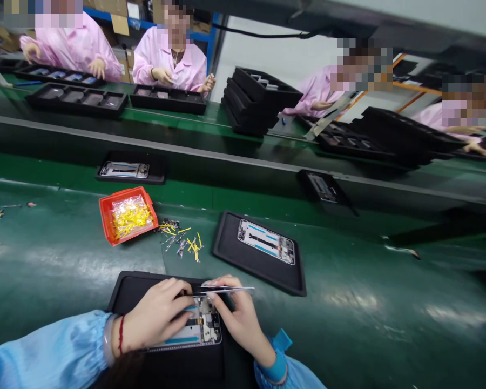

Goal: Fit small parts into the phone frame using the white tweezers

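An opened phone [210, 324] lies on a black foam tray in front of me, its circuit parts and blue strips showing. Over its left part rests my left hand [164, 313], fingers bent, with the thumb on the inside of the phone and the fingertips at its upper side. My right hand [238, 313] is pinched around thin metal tweezers [243, 289], held nearly level above the phone's upper right part. The tweezers' tips point left toward my left fingers. Whatever lies under the left fingertips is hidden.
A red bin [105, 221] holds yellow and clear small parts; loose yellow strips [194, 247] lie beside it. Another black tray [259, 270] carries an opened phone [267, 240]. Further trays with phones lie beyond. Co-workers in pink sit across, near stacked black trays [253, 102].
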Tool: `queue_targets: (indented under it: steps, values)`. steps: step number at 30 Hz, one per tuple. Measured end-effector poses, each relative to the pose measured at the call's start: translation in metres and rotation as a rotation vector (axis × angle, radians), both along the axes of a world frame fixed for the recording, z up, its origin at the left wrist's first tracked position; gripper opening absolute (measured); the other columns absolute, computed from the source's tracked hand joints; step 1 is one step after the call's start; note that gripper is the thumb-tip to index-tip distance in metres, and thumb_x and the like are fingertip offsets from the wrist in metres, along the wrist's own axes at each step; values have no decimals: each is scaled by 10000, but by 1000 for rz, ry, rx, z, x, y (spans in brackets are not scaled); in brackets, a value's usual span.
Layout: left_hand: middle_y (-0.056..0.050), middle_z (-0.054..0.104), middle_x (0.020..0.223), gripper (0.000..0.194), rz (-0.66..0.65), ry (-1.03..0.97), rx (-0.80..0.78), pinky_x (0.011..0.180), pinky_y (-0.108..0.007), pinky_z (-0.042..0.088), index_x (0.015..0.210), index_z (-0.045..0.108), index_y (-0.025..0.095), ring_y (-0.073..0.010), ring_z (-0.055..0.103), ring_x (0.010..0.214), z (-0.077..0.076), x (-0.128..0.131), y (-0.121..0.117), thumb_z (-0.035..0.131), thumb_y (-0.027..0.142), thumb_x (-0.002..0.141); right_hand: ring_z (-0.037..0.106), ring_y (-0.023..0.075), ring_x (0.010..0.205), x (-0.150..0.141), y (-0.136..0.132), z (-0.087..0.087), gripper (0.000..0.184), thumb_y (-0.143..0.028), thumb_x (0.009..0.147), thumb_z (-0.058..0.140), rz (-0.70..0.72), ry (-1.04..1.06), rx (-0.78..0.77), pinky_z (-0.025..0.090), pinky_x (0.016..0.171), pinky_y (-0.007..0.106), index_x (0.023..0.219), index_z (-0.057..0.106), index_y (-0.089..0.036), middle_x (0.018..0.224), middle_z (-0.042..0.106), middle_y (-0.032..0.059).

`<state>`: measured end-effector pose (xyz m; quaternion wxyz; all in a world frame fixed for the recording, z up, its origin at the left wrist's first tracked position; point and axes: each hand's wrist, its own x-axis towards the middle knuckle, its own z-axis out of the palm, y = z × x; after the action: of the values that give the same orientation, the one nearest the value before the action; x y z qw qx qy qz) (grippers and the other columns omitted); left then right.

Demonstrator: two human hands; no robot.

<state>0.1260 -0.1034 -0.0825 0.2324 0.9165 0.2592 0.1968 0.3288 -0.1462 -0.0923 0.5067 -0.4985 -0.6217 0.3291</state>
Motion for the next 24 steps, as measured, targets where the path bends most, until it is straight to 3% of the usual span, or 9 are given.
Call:
queue_targets:
  steps: [10, 24]
  values:
    - [-55, 626, 901, 273, 8, -34, 181, 639, -250, 488, 950, 633, 178, -154, 578, 718, -1, -1, 1, 361, 187, 960, 670, 210, 830, 2, 0, -7, 86, -331, 936, 554, 1, -11, -55, 532, 735, 333, 963, 548, -250, 870, 662, 37]
    - [-78, 618, 926, 265, 43, 8, 249, 653, -272, 532, 912, 612, 156, -172, 612, 739, -3, 4, 0, 349, 160, 948, 674, 208, 800, 0, 2, -2, 62, -292, 920, 566, 26, -41, -25, 546, 709, 326, 947, 558, -237, 846, 671, 45]
